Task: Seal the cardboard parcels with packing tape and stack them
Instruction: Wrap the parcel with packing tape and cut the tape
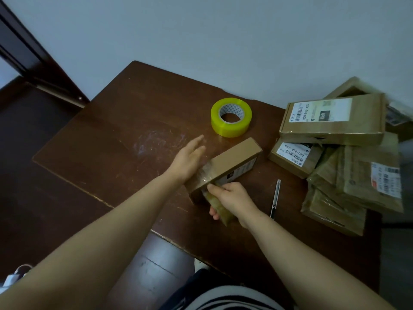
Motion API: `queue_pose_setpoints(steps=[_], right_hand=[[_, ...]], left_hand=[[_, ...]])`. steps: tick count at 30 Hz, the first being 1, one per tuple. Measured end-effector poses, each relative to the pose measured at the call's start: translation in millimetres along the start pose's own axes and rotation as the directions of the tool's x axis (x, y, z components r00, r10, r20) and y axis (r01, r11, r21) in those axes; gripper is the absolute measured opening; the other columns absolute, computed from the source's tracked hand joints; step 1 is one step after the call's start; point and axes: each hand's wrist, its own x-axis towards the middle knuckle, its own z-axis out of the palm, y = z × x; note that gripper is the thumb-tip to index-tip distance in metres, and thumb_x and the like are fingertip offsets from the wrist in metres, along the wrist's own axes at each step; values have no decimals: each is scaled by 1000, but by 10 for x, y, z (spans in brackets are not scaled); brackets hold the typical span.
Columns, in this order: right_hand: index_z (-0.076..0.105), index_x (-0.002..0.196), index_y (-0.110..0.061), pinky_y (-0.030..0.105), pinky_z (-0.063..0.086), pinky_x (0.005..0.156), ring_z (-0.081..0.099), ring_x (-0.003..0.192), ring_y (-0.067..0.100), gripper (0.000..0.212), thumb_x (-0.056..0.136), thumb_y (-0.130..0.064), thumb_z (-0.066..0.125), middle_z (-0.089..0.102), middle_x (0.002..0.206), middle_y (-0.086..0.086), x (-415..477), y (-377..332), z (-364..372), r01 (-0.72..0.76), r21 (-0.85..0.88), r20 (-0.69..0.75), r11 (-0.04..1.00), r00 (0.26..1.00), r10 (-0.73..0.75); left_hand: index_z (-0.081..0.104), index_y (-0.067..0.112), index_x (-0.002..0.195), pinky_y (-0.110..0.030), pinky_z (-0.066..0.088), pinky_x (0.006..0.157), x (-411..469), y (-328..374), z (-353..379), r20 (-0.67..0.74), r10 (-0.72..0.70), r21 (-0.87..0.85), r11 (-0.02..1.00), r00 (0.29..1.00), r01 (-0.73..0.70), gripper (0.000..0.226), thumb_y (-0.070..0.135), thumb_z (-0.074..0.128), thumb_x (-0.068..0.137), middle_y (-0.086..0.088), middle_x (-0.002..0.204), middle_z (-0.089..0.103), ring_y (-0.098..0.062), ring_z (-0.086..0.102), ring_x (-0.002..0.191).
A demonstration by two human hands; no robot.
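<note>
Brown cardboard parcel (232, 159) on edge | left fingers (197, 142) straight alongside, bracing it | right fingers (215, 189) pinch clear tape strip (218, 205), sealing end

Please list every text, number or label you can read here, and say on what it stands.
"060-06B A05": white label of the top parcel.
"060": dark square on the same label.
"060-06B A05": label of the parcel under it, upside down.
Label of the right-hand parcel: too blurred.
Print on the held box: too small.
</note>
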Motion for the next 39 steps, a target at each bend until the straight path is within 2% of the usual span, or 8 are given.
queue_pose_setpoints(steps=[5, 9, 14, 19, 23, 29, 33, 39], right_hand=[[62, 85, -4, 21, 49, 45, 59, 42, 16, 31, 98, -31, 52, 65, 52, 7, -9, -56, -2, -11, 11, -10, 1000, 1000, 11], [65, 89, -3, 24, 53, 49, 62, 47, 19, 37, 93, -39, 59, 67, 58, 11, -78, -161, -61, 13, 21, 74, 1000, 997, -14], [71, 77, -10, 24, 53, 52, 66, 54, 20, 29, 87, -36, 64, 70, 66, 16, -120, -332, -173, 161, 89, 156, 983, 973, -173], [63, 80, -8, 21, 51, 51, 60, 47, 12, 25, 96, -27, 57, 66, 55, 3, 188, -352, 71, 159, -9, 102, 987, 982, -158], [64, 80, -5, 22, 52, 53, 61, 48, 13, 31, 96, -31, 57, 67, 56, 4, 383, -462, 77, 132, -1, 67, 991, 989, -132], [65, 88, -13, 22, 53, 61, 66, 61, 13, 30, 91, -43, 59, 71, 67, 5, 253, -374, 48, 160, -63, 104, 985, 983, -153], [68, 88, -13, 20, 52, 56, 67, 62, 12, 12, 92, -21, 59, 70, 64, 3, -34, -123, 91, 182, 66, -16, 981, 983, -182], [64, 73, -11, 23, 47, 49, 62, 47, 16, 36, 97, -36, 53, 69, 58, 8, -462, 375, 112, 93, -8, -87, 996, 992, -93]], left_hand=[[25, 25, 148, -21, 24, 106, -486, -384, -262, 240, 229, 413, 855, 944, -312, 89, 21, 68, 70, -3, 135, 23, -11, 17, 127], [22, 34, 142, -3, 34, 89, -471, -561, -206, 136, 236, 195, 946, 962, -260, 83, 8, 72, 82, -7, 118, 45, -8, 44, 106], [45, 21, 141, -37, 52, 94, -441, -709, -288, 137, -105, -164, 978, 985, 127, 63, 21, 70, 83, -10, 126, 59, -22, 60, 112], [-2, 8, 152, -40, 12, 120, -374, -830, -127, 65, -43, 250, 968, 997, 26, 116, 22, 80, 72, -13, 159, 7, -26, 9, 147], [-39, 11, 138, -47, -13, 115, -431, -930, 53, 211, -40, 670, 733, 977, -114, 157, 55, 85, 52, -3, 151, -37, -22, -32, 140], [-31, 2, 140, -40, -1, 120, -406, -938, 100, 142, 109, 621, 764, 984, -174, 154, 46, 88, 54, -15, 158, -9, -29, -7, 146], [-25, 5, 145, -37, 6, 119, -408, -948, 116, 96, 80, 618, 776, 992, -123, 154, 47, 88, 50, -9, 158, -4, -26, -4, 146], [-23, 9, 147, -40, 17, 117, -386, -903, 75, 102, 26, 710, 698, 994, -91, 155, 54, 86, 47, -5, 157, 1, -25, 1, 144]])
